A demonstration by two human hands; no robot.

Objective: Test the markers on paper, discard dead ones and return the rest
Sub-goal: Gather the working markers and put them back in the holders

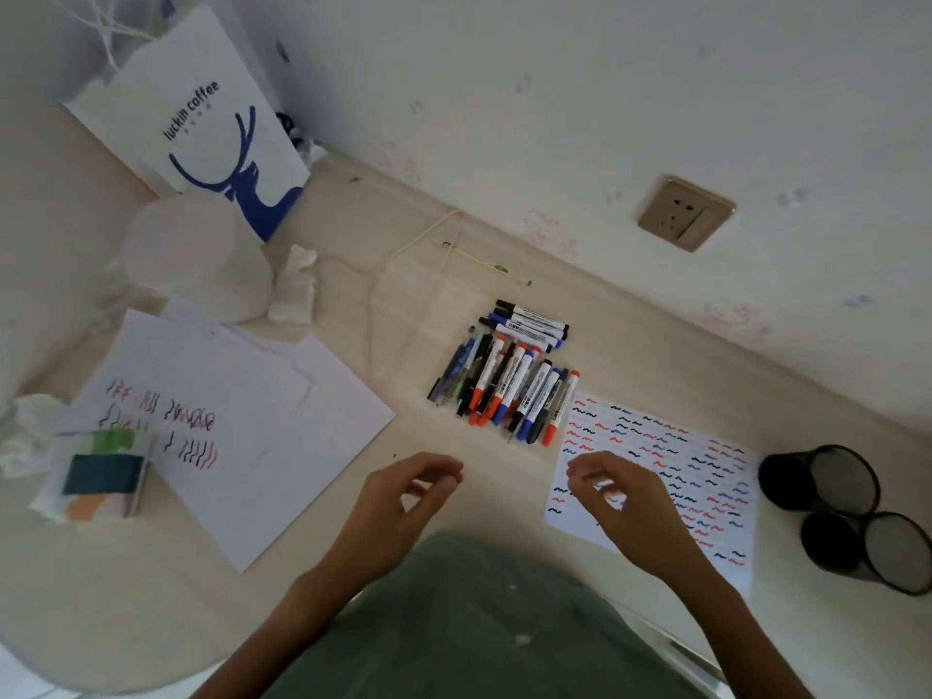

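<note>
Markers [509, 375] lie heaped on the table [413, 315], most long axes running from upper right to lower left; a few at the top lie crosswise. Barrels white; caps red, blue, black. Test sheet [706, 476], covered in squiggles, lies just beside. Left hand [403, 502] and right hand [620, 502] hover, fingers loosely curled, holding nothing.

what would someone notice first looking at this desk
Probably the pile of markers with red, blue and black caps in the middle of the desk, and just right of it the test sheet covered in small coloured squiggles. Both hands, left hand and right hand, hover near its edge holding nothing. At far left stands a white paper bag with a blue deer.
</note>
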